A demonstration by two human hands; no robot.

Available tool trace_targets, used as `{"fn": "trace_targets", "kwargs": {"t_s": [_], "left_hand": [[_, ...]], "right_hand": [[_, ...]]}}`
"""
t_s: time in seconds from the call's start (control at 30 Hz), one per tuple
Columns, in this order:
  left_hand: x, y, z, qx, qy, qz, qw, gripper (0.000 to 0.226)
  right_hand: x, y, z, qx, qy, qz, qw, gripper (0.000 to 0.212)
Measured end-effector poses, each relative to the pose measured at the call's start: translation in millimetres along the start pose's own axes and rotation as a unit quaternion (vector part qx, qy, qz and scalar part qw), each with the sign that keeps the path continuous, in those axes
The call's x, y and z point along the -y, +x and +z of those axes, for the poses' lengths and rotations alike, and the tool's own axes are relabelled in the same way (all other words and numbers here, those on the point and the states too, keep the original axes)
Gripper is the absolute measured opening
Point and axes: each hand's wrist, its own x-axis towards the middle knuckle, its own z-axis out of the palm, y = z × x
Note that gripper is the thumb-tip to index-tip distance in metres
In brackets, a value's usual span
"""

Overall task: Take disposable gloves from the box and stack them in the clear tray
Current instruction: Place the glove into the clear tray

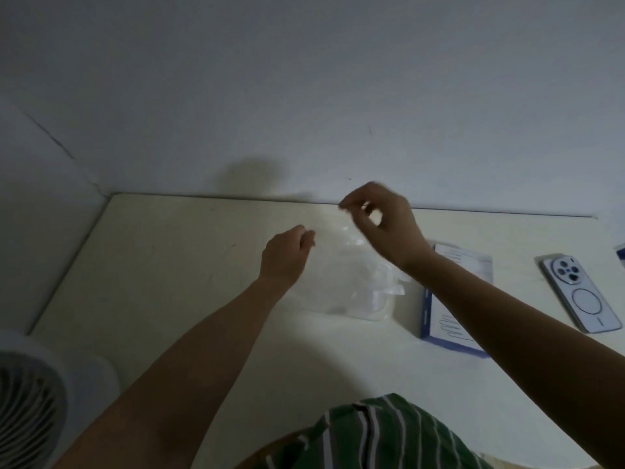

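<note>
Both hands pinch a clear glove above the pale table [162, 272].

The left hand [287, 252] and right hand [382, 221] each nip an edge of the clear glove [334, 236], which is spread between them. Below, at mid-table, lies what seems to be the clear tray [368, 299] with filmy gloves in it. The glove box [449, 330] sits just right of it, a phone [581, 292] further right, and a fan [27, 401] near left.

tray [358, 299] left of box [453, 299], phone [581, 292] right
</note>
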Motion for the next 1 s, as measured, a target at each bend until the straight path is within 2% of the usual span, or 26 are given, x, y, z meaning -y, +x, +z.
{"fn": "trace_targets", "kwargs": {"t_s": [0.07,0.13,0.27,0.4,0.43,0.5,0.57,0.6,0.63,0.7,0.73,0.87,1.0], "left_hand": [[1,2,4,-0.007,0.033,-0.015,0.999,0.039],[2,5,6,-0.007,0.077,-0.025,0.997,0.044],[8,10,7,0.01,0.17,0.0,0.985,0.04],[6,14,12,0.031,0.256,0.018,0.966,0.019],[9,14,12,0.021,0.288,0.04,0.956,0.017],[8,13,12,-0.007,0.321,0.129,0.938,0.028],[7,12,15,0.023,0.328,0.219,0.919,0.028],[8,12,18,0.078,0.305,0.217,0.924,0.027],[10,12,22,0.143,0.278,0.18,0.933,0.029],[17,12,27,0.279,0.256,0.066,0.923,0.049],[23,12,29,0.306,0.251,0.029,0.918,0.063],[34,13,33,0.318,0.245,-0.005,0.916,0.095],[36,14,42,0.349,0.272,-0.031,0.896,0.108]], "right_hand": [[3,0,19,0.139,-0.047,0.006,0.989,0.021],[-10,-4,40,0.214,-0.146,0.038,0.965,0.022],[-43,-19,67,0.29,-0.244,0.162,0.911,0.035],[-57,-27,82,0.319,-0.261,0.188,0.891,0.053],[-60,-27,87,0.322,-0.259,0.194,0.89,0.057],[-63,-30,94,0.333,-0.255,0.209,0.884,0.064],[-66,-33,100,0.344,-0.254,0.215,0.878,0.068],[-67,-34,102,0.346,-0.252,0.218,0.877,0.07],[-67,-34,104,0.348,-0.251,0.222,0.876,0.071],[-69,-32,106,0.365,-0.261,0.235,0.862,0.083],[-70,-32,105,0.377,-0.275,0.244,0.85,0.091],[-74,-34,99,0.424,-0.332,0.269,0.799,0.12],[-78,-38,100,0.442,-0.318,0.293,0.786,0.13]]}}
